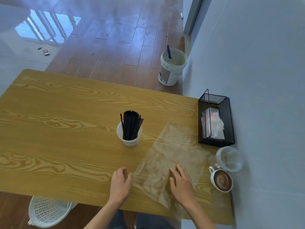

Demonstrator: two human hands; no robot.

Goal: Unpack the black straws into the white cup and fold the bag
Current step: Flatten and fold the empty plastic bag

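Note:
A bundle of black straws (131,124) stands upright in the white cup (129,139) near the middle of the wooden table (57,129). The clear plastic bag (175,156) lies flat and spread out on the table, to the right of the cup. My left hand (120,184) hovers at the bag's near left edge with its fingers curled and apart. My right hand (181,184) rests palm down on the bag's near part, fingers spread. Neither hand visibly pinches the bag.
A black mesh holder (216,121) with napkins stands at the table's right edge by the wall. A clear plastic cup (229,158) and a coffee cup (222,180) sit in front of it. A white basket (47,212) and a bucket (172,66) stand on the floor.

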